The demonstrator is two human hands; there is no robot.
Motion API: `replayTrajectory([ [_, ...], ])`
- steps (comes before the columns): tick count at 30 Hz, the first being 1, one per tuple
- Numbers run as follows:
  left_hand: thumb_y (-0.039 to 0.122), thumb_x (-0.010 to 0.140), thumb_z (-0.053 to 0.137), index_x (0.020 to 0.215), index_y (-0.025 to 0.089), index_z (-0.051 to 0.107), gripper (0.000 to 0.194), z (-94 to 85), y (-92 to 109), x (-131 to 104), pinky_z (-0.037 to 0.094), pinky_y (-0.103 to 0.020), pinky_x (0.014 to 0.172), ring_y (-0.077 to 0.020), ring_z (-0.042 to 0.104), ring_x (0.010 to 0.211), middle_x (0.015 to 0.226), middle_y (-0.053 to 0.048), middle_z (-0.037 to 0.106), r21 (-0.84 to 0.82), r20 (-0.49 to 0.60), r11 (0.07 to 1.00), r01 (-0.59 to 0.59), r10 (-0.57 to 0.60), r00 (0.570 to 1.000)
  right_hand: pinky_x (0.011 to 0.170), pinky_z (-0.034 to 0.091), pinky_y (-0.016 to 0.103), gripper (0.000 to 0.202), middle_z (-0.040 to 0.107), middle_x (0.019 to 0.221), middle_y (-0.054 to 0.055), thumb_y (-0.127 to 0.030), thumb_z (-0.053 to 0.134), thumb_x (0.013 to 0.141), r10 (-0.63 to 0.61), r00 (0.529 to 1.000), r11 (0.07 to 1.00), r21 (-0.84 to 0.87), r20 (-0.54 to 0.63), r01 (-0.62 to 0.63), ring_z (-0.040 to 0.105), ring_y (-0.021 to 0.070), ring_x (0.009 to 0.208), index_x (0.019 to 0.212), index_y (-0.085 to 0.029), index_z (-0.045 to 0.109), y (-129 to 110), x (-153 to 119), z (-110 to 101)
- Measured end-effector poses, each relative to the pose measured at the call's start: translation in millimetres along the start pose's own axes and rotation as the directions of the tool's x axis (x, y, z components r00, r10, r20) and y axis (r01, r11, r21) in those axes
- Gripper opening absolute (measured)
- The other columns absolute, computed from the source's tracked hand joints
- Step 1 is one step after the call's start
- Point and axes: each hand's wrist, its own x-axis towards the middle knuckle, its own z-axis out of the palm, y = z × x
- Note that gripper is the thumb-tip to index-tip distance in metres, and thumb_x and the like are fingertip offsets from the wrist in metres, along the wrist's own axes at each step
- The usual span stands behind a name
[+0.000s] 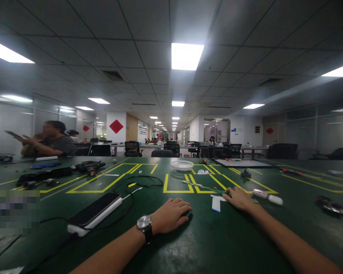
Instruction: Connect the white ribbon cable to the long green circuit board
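Note:
My left hand (171, 215), with a watch (144, 222) on its wrist, lies palm down on the green table (194, 243), fingers stretched out and nothing held. Farther right, my right hand (240, 198) has its thumb and fingers around the near end of a thin green strip (200, 186); the palm hides part of it. The strip slants away to the left across yellow tape lines. Just left of that hand lies a white paper piece (216, 204) with a blue edge. Two small white rounded objects, one (275, 200) nearer me, sit to its right.
A black phone (95, 208) rests on a white power strip (98, 221) with cables at left. Beyond are a white basket (182, 165), crumpled tissue (203, 172), a flat board (242, 163) and black gear (42, 177). A person (53, 139) sits at far left.

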Motion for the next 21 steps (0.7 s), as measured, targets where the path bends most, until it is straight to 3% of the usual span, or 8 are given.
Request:
replayTrajectory([
  [8, 0.032, 0.100, 0.048, 0.135, 0.027, 0.050, 0.035, 2.0, -0.6, 0.2, 0.039, -0.038, 0.099, -0.0236, 0.050, 0.123, 0.136, -0.004, 0.057, 0.001, -0.017, 1.000, 0.004, -0.004, 1.000, 0.098, 0.036, 0.058, 0.062, 0.053, 0.131, 0.019, -0.063, 0.039, 0.088, -0.002, 0.999, 0.999, 0.033, 0.053, 0.001, 0.047, 0.0382, 0.125, 0.132, -0.021, 0.056, 2.4, 0.9, -1.2],
  [15, 0.032, 0.100, 0.047, 0.135, 0.027, 0.049, 0.035, 2.9, -1.3, 0.6, 0.039, -0.038, 0.098, -0.0234, 0.052, 0.121, 0.134, -0.004, 0.058, -0.001, 0.002, 1.000, 0.009, -0.009, 1.000, 0.096, 0.038, 0.059, 0.064, 0.055, 0.129, 0.018, -0.069, 0.044, 0.084, -0.011, 0.999, 0.997, 0.076, 0.053, 0.007, 0.047, 0.0399, 0.124, 0.125, -0.023, 0.060, 5.4, 1.1, -4.4],
  [21, 0.033, 0.101, 0.045, 0.134, 0.028, 0.050, 0.034, 1.5, -0.1, 0.6, 0.039, -0.038, 0.097, -0.0238, 0.053, 0.120, 0.132, -0.004, 0.059, -0.009, 0.006, 1.000, 0.004, -0.004, 1.000, 0.095, 0.039, 0.062, 0.054, 0.057, 0.127, 0.016, -0.062, 0.037, 0.092, 0.042, 0.999, 0.996, 0.079, 0.012, -0.042, 0.050, 0.0394, 0.123, 0.119, -0.024, 0.064, -0.8, -0.5, -5.4],
])
